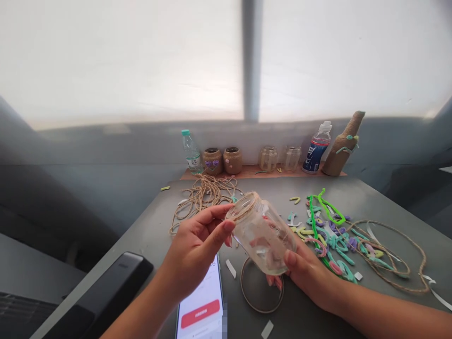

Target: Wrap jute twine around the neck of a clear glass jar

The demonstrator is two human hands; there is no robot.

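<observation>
Nearest the camera: phone (200,296), glossy and flat, below and left of the glass jar (263,240); red rounded button on a white screen, lettering too small to read. Glass jar: transparent, smooth-walled, held tilted above the grey table (155,254), mouth toward the left, twine (247,212) at the neck. Left hand (197,247): pinching at the jar's rim, thumb and fingers. Right hand (310,273): grasping the base, thumb on the near side. Below the jar: thin round ring (263,311). Right of the jar: fuzzy bent pieces (332,242) in green, purple, yellow and pink, beside loops of coarse cord (422,263). Behind the jar, left: tangled fibrous cord heap (208,188), two twine-wrapped jars (213,165), green-capped clear bottle (191,153), label characters illegible. Behind, right: two clear jars (268,160), white-capped bottle (316,150) with blue label, white lettering unreadable, and twine-wrapped bottle (339,153), ridged, long-necked.
</observation>
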